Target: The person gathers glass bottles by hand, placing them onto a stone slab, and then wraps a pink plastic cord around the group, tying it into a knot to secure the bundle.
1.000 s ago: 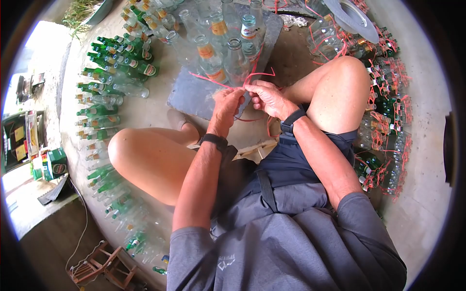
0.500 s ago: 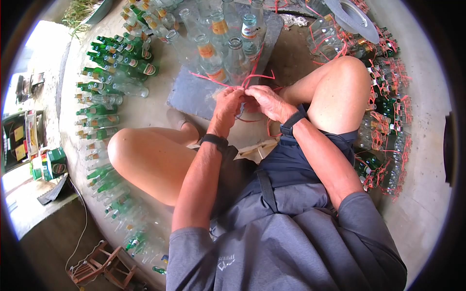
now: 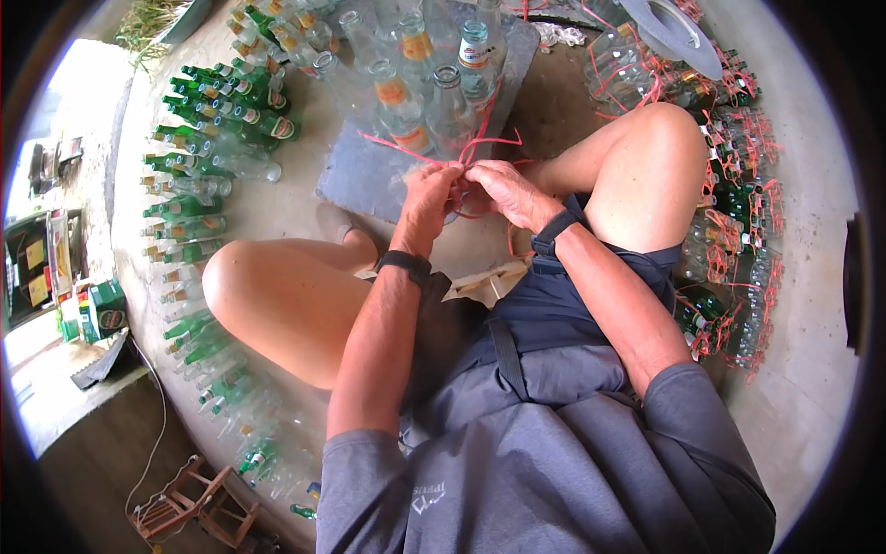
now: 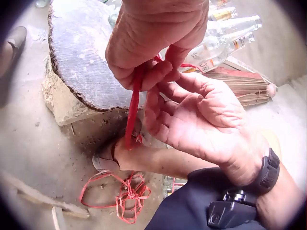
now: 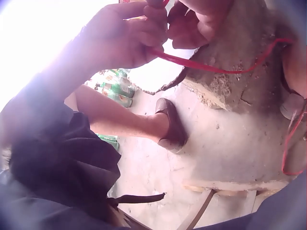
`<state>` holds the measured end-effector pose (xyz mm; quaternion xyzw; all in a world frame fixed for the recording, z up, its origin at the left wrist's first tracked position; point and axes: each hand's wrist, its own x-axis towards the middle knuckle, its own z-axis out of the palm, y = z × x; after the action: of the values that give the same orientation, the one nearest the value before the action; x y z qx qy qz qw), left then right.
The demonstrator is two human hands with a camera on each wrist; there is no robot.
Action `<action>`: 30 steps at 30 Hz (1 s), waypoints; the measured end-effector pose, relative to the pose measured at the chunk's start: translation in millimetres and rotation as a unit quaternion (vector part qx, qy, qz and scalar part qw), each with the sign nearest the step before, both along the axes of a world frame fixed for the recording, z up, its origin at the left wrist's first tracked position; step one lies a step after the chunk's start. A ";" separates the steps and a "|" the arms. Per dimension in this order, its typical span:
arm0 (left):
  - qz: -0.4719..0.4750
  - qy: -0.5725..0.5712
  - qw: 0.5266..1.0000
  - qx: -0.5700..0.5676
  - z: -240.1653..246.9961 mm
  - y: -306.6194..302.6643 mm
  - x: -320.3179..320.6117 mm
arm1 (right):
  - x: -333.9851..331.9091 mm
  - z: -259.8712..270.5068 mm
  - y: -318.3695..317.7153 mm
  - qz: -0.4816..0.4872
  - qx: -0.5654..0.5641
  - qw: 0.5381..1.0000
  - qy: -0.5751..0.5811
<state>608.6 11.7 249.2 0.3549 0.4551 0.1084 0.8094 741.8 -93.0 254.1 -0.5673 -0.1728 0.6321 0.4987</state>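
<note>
A group of clear glass bottles (image 3: 449, 115) stands upright on a grey slab (image 3: 355, 175), with red plastic string (image 3: 397, 148) running along their near side. My left hand (image 3: 429, 198) pinches the string close to the bottles; a flat red strand (image 4: 133, 112) hangs down from its curled fingers. My right hand (image 3: 508, 189) meets it fingertip to fingertip, thumb and forefinger pinching at the string. In the left wrist view the right palm (image 4: 201, 115) is turned up. The crossing of the strands is hidden behind the fingers.
Rows of green and clear bottles (image 3: 240, 92) line the floor at left. String-tied bottles (image 3: 729, 240) stand at right below a grey brimmed hat (image 3: 669, 37). Loose red string (image 4: 129, 196) lies on the floor. A bristle broom (image 4: 240, 88) lies beyond the slab.
The right hand has turned from fingers spread near the string to its back facing up, fingertips drawn in against the left hand's. The left hand has hardly moved.
</note>
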 end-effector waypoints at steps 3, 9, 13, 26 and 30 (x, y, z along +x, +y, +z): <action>-0.003 -0.023 1.000 -0.010 -3.6 2.4 -0.7 | -1.5 -0.6 1.6 -0.058 -0.017 0.998 0.012; 0.007 -0.008 1.000 -0.006 -1.0 2.1 2.8 | 4.6 -6.8 7.9 -0.132 0.000 0.987 0.090; 0.014 0.016 1.000 0.015 1.8 -0.1 5.7 | 4.7 -14.7 7.9 -0.148 0.004 0.984 0.103; 0.021 0.071 0.997 0.010 7.5 2.2 10.4 | 8.5 -11.0 6.3 -0.117 0.016 0.993 0.018; 0.011 0.065 0.998 0.007 9.1 4.4 7.8 | 7.0 -22.8 6.0 -0.045 0.047 0.986 -0.151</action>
<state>616.5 16.2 258.2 0.3614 0.5101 0.0975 0.7744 748.8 -87.0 231.3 -0.6390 -0.2503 0.5074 0.5211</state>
